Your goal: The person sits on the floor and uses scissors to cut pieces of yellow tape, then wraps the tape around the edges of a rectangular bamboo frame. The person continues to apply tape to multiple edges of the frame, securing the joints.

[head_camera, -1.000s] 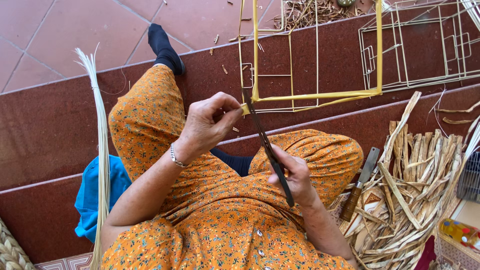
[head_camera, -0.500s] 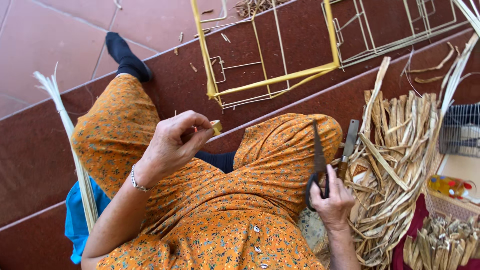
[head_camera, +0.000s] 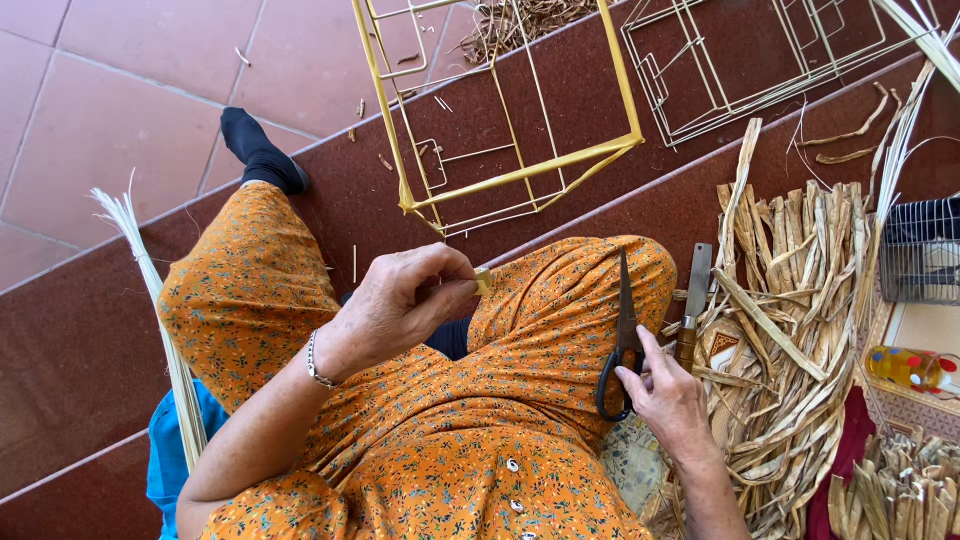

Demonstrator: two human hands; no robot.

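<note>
Scissors [head_camera: 622,335] with black handles stand upright against the right knee of the orange flowered dress [head_camera: 450,440], blades closed and pointing away from the person. The right hand [head_camera: 672,398] holds them low on the handles, fingers [head_camera: 640,385] curled through and around the loops. Over the lap, the left hand [head_camera: 400,305] is raised with its thumb and fingertips pinched narrow on a small pale strip end [head_camera: 484,281], a short yellowish piece that sticks out just past the fingertips. A thin silver bracelet [head_camera: 316,362] circles the left wrist.

Just beside the scissors, to their right, a knife [head_camera: 692,300] with a wooden handle lies on the edge of a heap of dried leaf strips [head_camera: 800,330], which spreads across the red step [head_camera: 90,350] by the person's right side. Beyond the knees, a wire frame [head_camera: 500,130] leans on the steps, its outer bars wrapped in yellow strip; its near corner sits just beyond the left hand. A second, bare wire frame [head_camera: 760,60] lies farther to the right. A bundle of pale green reeds [head_camera: 160,320] stands along the left leg, next to blue cloth [head_camera: 165,455]. A black sock [head_camera: 258,152] covers the outstretched left foot. At the right edge sit a wire basket [head_camera: 920,250] and a plastic bottle [head_camera: 905,368] of yellow liquid.
</note>
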